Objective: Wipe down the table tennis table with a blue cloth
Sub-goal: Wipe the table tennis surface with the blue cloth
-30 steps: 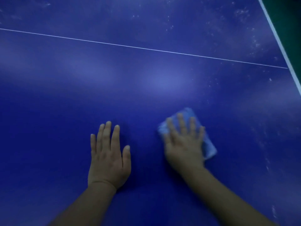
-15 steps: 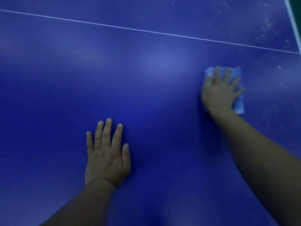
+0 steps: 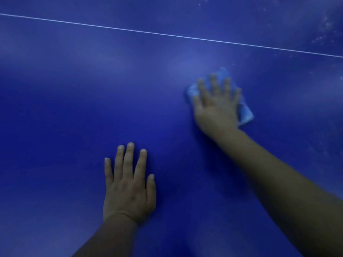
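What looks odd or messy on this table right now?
Whitish specks and smears dot the table tennis table at the far right, beyond the white line; they look like dust not yet wiped. The right hand presses the blue cloth nearby; the left hand rests flat.

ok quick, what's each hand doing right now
Left hand: open, flat on the table, holding nothing.
Right hand: open, fingers spread, pressing the blue cloth onto the table.
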A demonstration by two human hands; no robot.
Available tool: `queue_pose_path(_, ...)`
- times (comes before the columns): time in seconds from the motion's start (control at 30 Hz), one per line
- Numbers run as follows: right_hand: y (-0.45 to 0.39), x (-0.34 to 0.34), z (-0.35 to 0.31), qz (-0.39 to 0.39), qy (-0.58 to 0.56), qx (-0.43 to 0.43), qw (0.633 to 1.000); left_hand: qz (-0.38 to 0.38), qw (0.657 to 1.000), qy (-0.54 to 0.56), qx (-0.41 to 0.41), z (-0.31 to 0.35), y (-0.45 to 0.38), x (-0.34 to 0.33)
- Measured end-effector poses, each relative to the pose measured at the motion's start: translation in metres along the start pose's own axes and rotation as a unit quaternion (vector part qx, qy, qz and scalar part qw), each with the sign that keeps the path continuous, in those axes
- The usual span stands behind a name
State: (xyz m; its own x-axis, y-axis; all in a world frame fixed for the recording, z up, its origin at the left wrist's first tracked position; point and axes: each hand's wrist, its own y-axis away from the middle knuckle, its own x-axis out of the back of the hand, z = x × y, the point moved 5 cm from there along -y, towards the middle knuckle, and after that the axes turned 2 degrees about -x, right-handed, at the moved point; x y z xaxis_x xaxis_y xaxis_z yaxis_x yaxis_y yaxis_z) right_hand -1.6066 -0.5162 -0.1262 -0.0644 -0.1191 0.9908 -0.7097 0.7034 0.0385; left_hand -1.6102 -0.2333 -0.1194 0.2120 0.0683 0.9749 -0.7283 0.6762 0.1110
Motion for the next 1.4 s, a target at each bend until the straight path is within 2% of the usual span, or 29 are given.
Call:
queue_pose_path(0.1, -0.013, -0.015, -0.095, -0.039, -0.025, 0.181, 0.982, 0.004, 1.000, -0.005, -0.002, 0.000, -0.001, -0.001)
queue_pose_path(0.17, -0.044, -0.012, -0.083, -0.048, -0.019, 0.180, 0.982, 0.006, 1.000, -0.007, -0.004, -0.001, 0.000, -0.004)
queue_pose_path(0.27, -0.091, 0.007, 0.036, 0.002, 0.031, -0.010, 0.999, 0.004, 1.000, -0.008, -0.008, -0.002, 0.000, -0.005)
queue_pose_path(0.33, -0.095, 0.027, 0.127, 0.005, 0.012, -0.186, 0.983, -0.001, 1.000, -0.004, -0.007, -0.002, -0.001, -0.005)
queue_pose_path(0.37, -0.089, 0.032, 0.149, -0.003, -0.010, -0.246, 0.969, -0.004, 1.000, -0.006, -0.006, -0.002, -0.001, -0.005)
queue_pose_path(0.4, -0.081, 0.032, 0.152, -0.008, -0.017, -0.270, 0.963, -0.006, 1.000, -0.007, -0.007, -0.002, 0.000, -0.005)
queue_pose_path(0.47, -0.067, 0.020, 0.110, 0.007, -0.006, -0.214, 0.977, -0.003, 1.000, 0.002, -0.009, -0.002, 0.000, -0.003)
queue_pose_path(0.53, -0.058, 0.006, 0.031, 0.018, -0.001, -0.084, 0.996, 0.002, 1.000, 0.006, -0.009, -0.002, -0.001, -0.002)
queue_pose_path(0.67, -0.070, -0.018, -0.103, -0.032, -0.041, 0.109, 0.993, 0.000, 1.000, -0.003, -0.010, -0.001, -0.002, -0.002)
queue_pose_path(0.73, -0.093, -0.016, -0.108, -0.057, -0.038, 0.156, 0.985, 0.002, 1.000, -0.010, -0.008, -0.001, -0.001, -0.003)
queue_pose_path(0.77, -0.105, -0.012, -0.089, -0.053, -0.030, 0.154, 0.986, 0.006, 1.000, -0.005, -0.009, -0.001, -0.002, -0.002)
queue_pose_path(0.83, -0.124, 0.000, -0.015, -0.022, 0.016, 0.086, 0.996, 0.007, 1.000, 0.005, -0.007, -0.001, -0.002, -0.002)
queue_pose_path(0.9, -0.138, 0.018, 0.088, 0.027, 0.057, -0.042, 0.997, -0.004, 1.000, 0.011, 0.000, -0.002, -0.002, -0.003)
queue_pose_path(0.97, -0.138, 0.034, 0.173, 0.018, 0.020, -0.225, 0.974, -0.016, 1.000, 0.006, 0.003, -0.001, -0.003, -0.003)
queue_pose_path(1.0, -0.135, 0.038, 0.191, 0.005, -0.014, -0.298, 0.955, -0.023, 1.000, 0.000, 0.002, -0.002, -0.002, -0.003)
queue_pose_path(1.03, -0.133, 0.038, 0.192, 0.002, -0.029, -0.331, 0.943, -0.029, 1.000, -0.002, 0.002, -0.002, -0.002, -0.003)
queue_pose_path(1.07, -0.131, 0.037, 0.178, 0.010, -0.024, -0.323, 0.946, -0.032, 0.999, -0.002, 0.003, -0.002, -0.002, -0.002)
queue_pose_path(1.1, -0.129, 0.034, 0.153, 0.016, -0.015, -0.274, 0.962, -0.032, 0.999, -0.001, 0.003, -0.002, -0.002, -0.001)
queue_pose_path(1.17, -0.115, 0.019, 0.081, 0.009, -0.004, -0.093, 0.996, -0.035, 0.999, -0.001, 0.003, 0.000, -0.002, 0.000)
queue_pose_path(1.23, -0.088, 0.000, 0.019, -0.037, 0.015, 0.103, 0.994, -0.030, 1.000, -0.001, 0.007, 0.001, -0.002, 0.001)
queue_pose_path(1.27, -0.081, -0.002, 0.010, -0.064, 0.015, 0.155, 0.986, -0.028, 1.000, -0.003, 0.005, 0.001, -0.002, 0.001)
queue_pose_path(1.3, -0.087, 0.005, 0.023, -0.071, 0.015, 0.163, 0.984, -0.027, 1.000, -0.002, 0.003, 0.002, -0.001, 0.001)
queue_pose_path(1.33, -0.100, 0.013, 0.049, -0.051, 0.029, 0.131, 0.990, -0.023, 1.000, -0.001, 0.003, 0.002, -0.002, 0.001)
queue_pose_path(1.4, -0.130, 0.032, 0.126, -0.009, 0.062, 0.024, 0.998, -0.013, 1.000, -0.004, 0.002, 0.002, -0.002, 0.001)
